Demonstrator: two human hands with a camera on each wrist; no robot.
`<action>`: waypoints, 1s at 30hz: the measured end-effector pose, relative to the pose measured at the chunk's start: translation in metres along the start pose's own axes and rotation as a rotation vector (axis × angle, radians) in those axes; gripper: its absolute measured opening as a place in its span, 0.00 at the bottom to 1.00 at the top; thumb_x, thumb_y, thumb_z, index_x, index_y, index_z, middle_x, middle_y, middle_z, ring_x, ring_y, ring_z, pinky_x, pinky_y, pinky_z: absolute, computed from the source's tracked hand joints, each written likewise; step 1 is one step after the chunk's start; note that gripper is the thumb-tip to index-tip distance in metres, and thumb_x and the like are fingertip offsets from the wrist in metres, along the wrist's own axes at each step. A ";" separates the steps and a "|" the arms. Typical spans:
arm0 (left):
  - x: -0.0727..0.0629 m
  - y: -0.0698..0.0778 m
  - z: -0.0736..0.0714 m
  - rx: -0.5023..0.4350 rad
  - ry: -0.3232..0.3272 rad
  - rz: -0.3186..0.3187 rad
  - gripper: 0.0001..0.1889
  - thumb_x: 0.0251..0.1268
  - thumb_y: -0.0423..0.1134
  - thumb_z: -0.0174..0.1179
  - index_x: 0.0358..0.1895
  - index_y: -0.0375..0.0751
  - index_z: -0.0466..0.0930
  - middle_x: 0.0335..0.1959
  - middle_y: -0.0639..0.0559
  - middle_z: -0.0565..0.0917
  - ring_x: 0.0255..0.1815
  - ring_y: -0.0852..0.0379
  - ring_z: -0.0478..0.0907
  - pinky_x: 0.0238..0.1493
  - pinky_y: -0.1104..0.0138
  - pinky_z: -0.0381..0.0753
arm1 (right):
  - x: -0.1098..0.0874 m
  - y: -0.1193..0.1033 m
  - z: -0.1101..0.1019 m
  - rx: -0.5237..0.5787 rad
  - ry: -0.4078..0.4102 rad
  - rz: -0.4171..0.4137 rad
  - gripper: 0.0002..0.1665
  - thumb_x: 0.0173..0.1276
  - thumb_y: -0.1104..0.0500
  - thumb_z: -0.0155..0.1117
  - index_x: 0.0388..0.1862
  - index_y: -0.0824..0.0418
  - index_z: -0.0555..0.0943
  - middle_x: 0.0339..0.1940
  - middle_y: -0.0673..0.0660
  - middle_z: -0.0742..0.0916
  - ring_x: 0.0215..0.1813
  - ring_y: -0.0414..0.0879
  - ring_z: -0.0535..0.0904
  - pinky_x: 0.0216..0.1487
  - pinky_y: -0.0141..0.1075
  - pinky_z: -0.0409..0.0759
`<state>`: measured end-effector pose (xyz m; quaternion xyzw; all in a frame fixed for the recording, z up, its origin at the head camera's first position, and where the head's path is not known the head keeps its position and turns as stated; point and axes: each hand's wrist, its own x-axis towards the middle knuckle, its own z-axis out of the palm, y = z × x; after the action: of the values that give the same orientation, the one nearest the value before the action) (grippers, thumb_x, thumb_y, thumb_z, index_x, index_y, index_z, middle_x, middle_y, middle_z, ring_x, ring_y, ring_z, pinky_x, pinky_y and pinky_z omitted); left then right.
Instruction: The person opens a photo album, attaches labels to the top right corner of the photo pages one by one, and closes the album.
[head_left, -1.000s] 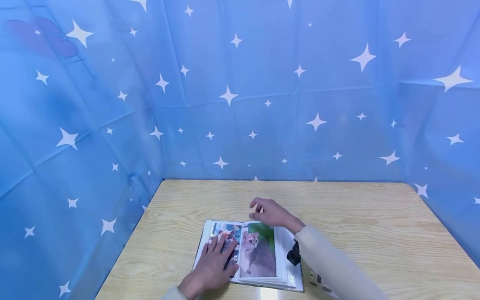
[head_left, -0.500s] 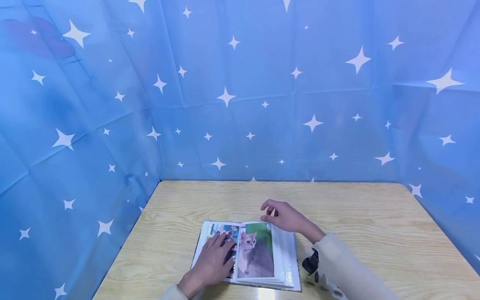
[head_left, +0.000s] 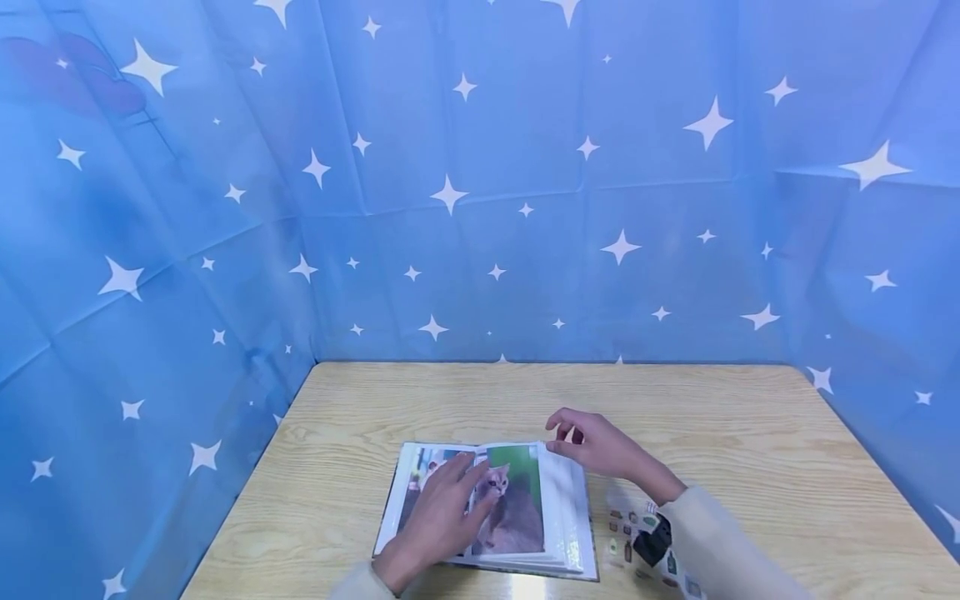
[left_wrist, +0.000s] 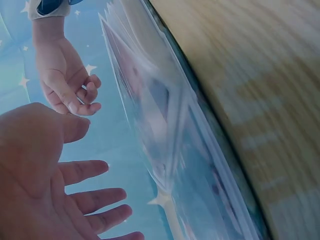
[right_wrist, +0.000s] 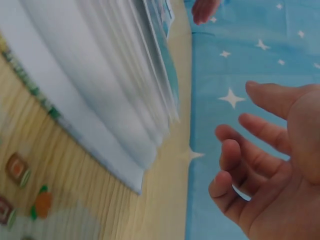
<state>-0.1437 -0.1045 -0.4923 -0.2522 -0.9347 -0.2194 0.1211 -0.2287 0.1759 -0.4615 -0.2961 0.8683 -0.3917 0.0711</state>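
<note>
A photo album [head_left: 558, 517] lies open on the table, with a cat photo [head_left: 517, 517] on its right page and another photo [head_left: 416, 487] on its left. My left hand [head_left: 438, 512] hovers over the middle of the album, overlapping both photos. In the left wrist view its fingers [left_wrist: 97, 200] are spread and hold nothing. By the album's top right corner is my right hand [head_left: 596, 442], raised, its fingers loosely bent. Nothing sits between the right fingers [right_wrist: 252, 157] in the right wrist view, where the stacked page edges [right_wrist: 115, 90] stand beside them.
A clear sheet of small stickers [head_left: 615, 546] lies on the wooden table [head_left: 787, 467] to the right of the album, partly under the right forearm. A black device [head_left: 652, 540] is strapped at the right wrist. Blue star-patterned cloth [head_left: 525, 167] surrounds the table's back and sides.
My right hand has moved rightward, from above the cat photo to the album's top right corner. My left hand has shifted off the left photo toward the middle. More of the sticker sheet shows.
</note>
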 end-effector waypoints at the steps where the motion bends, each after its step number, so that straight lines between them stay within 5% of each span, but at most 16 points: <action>1: 0.002 0.002 0.001 -0.001 -0.007 0.001 0.23 0.69 0.45 0.60 0.64 0.40 0.77 0.63 0.36 0.77 0.66 0.36 0.72 0.65 0.40 0.69 | -0.003 0.001 -0.001 -0.002 0.001 0.006 0.13 0.72 0.53 0.64 0.49 0.59 0.78 0.37 0.51 0.84 0.33 0.42 0.78 0.31 0.33 0.78; 13: 0.019 0.031 0.009 0.014 -0.075 0.083 0.25 0.71 0.50 0.56 0.65 0.41 0.75 0.65 0.39 0.77 0.69 0.41 0.71 0.67 0.44 0.69 | -0.037 0.015 -0.018 -0.026 0.000 0.069 0.16 0.70 0.54 0.66 0.51 0.61 0.78 0.37 0.49 0.83 0.36 0.39 0.76 0.31 0.32 0.76; 21: 0.030 0.052 0.019 0.062 -0.111 0.231 0.24 0.74 0.49 0.53 0.66 0.42 0.75 0.64 0.41 0.77 0.68 0.44 0.72 0.68 0.49 0.70 | -0.063 0.028 -0.031 -0.061 0.030 0.104 0.18 0.68 0.56 0.68 0.53 0.61 0.79 0.43 0.55 0.84 0.40 0.39 0.76 0.35 0.33 0.77; 30: 0.040 0.076 0.031 0.065 -0.254 0.297 0.25 0.76 0.52 0.49 0.70 0.47 0.71 0.67 0.44 0.75 0.71 0.47 0.69 0.71 0.52 0.68 | -0.089 0.045 -0.041 -0.053 0.013 0.172 0.20 0.67 0.55 0.68 0.54 0.63 0.78 0.48 0.59 0.84 0.44 0.43 0.78 0.38 0.34 0.78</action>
<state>-0.1415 -0.0139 -0.4798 -0.4091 -0.9014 -0.1354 0.0413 -0.1915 0.2757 -0.4760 -0.2195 0.9011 -0.3627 0.0911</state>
